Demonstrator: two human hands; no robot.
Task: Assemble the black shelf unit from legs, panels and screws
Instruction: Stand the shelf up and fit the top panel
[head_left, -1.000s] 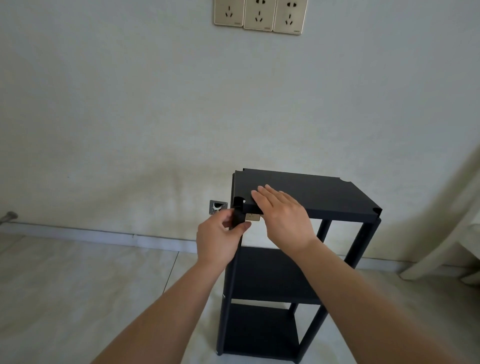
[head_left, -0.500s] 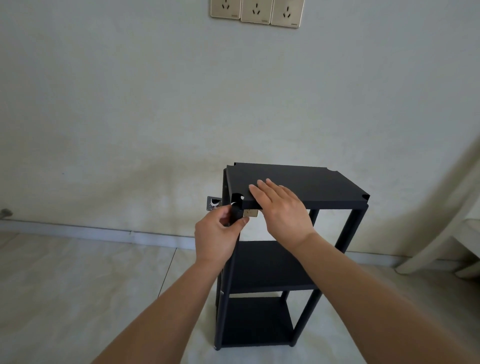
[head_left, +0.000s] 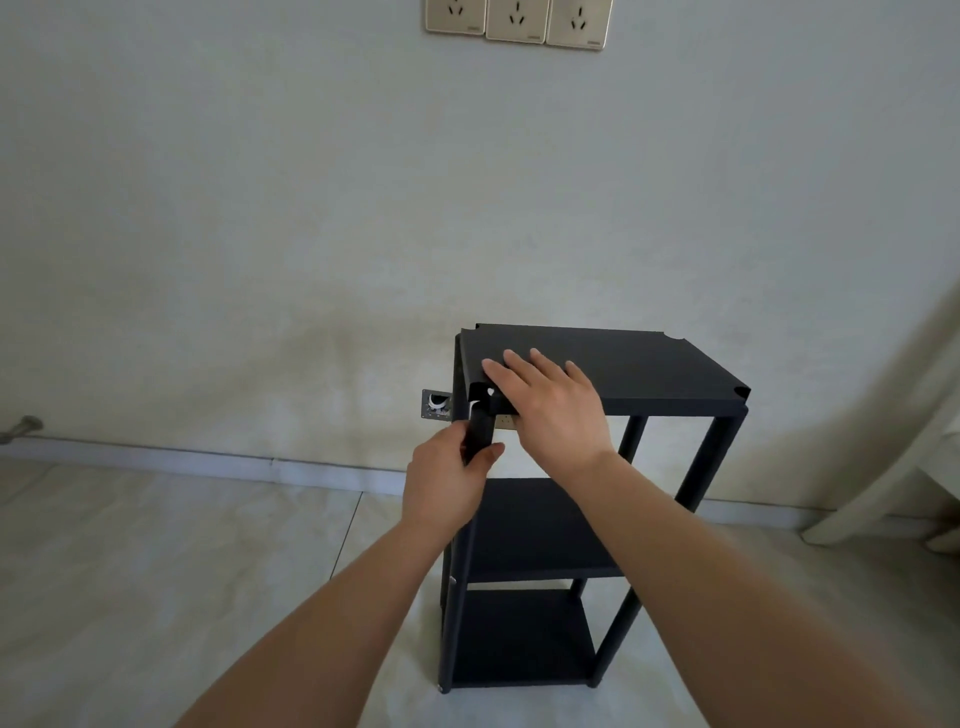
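Shelf unit (head_left: 566, 519), black and with three levels, stands upright on the pale tiled floor (head_left: 156, 561), close to the light wall (head_left: 311, 208). The right hand (head_left: 550, 410) lies flat on the top panel (head_left: 623, 369), with straight fingers (head_left: 514, 364) pressing near the front left corner of the panel. The left hand (head_left: 447, 483) grips the front left leg (head_left: 470, 519) just under that corner; its thumb and fingers are curled around the black tube. The two hands are near each other but do not touch. At this corner the notch of the panel sits above the end of the leg, and a small bright gap shows there. Behind the unit, a small grey wall plate (head_left: 435, 404) is low on the wall. Three golden power sockets (head_left: 517, 21) are at the top edge. A pale curtain (head_left: 893, 441) hangs at the right.
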